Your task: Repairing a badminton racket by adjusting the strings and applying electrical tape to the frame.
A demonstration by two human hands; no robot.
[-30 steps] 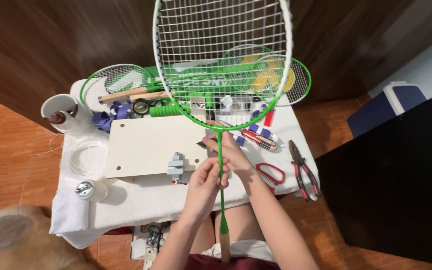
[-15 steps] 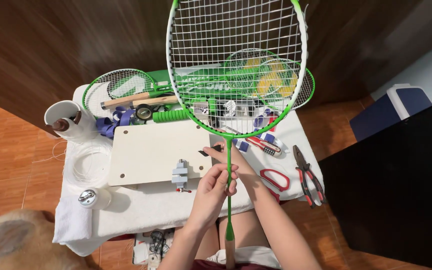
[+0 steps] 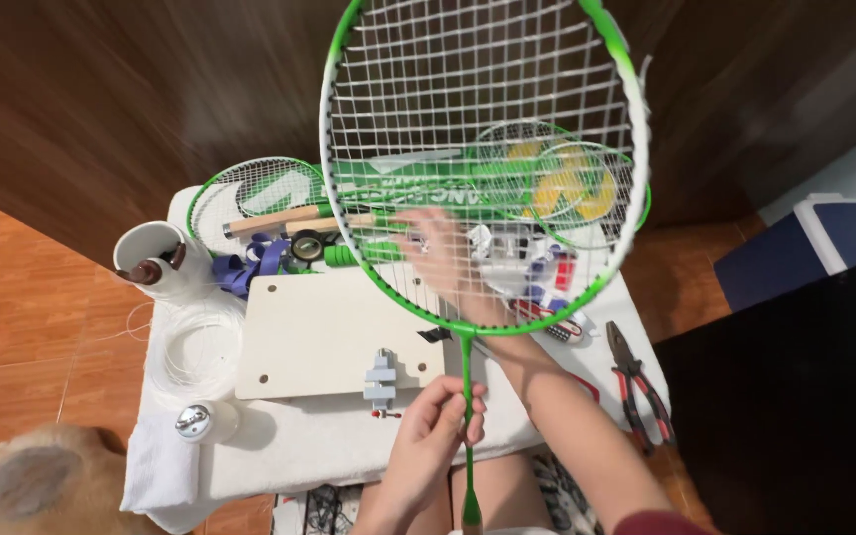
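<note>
My left hand [image 3: 440, 424] pinches the thin green shaft of a green and white badminton racket [image 3: 478, 149]. The racket stands upright close to the camera, and its strung head covers much of the table behind it. My right hand [image 3: 436, 253] stretches forward behind the strings with its fingers apart. It is blurred and hovers over small items near a green grip roll [image 3: 349, 255]. It holds nothing that I can see.
A white-clothed table [image 3: 299, 451] carries a pale board [image 3: 329, 332] with a small metal clamp [image 3: 380, 379]. Also on it are red-handled pliers [image 3: 636, 381], a coil of clear string [image 3: 195, 342], a white cup [image 3: 151, 253] and spare green rackets [image 3: 260, 193]. A blue box [image 3: 814, 248] stands at the right. A furry animal [image 3: 32, 485] lies at the lower left.
The racket has risen toward the camera and shifted right. My right hand has left the shaft and reached forward behind the strings; my left hand keeps hold of the shaft.
</note>
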